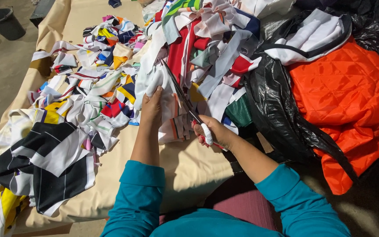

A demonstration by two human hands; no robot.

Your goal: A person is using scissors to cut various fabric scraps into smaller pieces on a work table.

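Centrally, left hand (152,106) lies flat, fingers closed together, pressing a white fabric piece (165,85) with orange and grey stripes down on the beige table covering (189,166). Right hand (213,131) is closed round the red handles of long scissors (181,94); a white wrap shows on one finger. Blades run toward 11 o'clock from that hand, lying along the white piece just beside the left hand; whether the blades are parted I cannot tell. Heap of multicoloured fabric scraps (97,83) spreads from 9 to 12 o'clock. Black-and-white panels (49,158) at 8 o'clock. Black plastic bag (277,109) at 3 o'clock, touching an orange quilted cloth (352,96). Dark bucket (4,22) on the floor, far 10 o'clock. Teal sleeves (141,197) on both arms.
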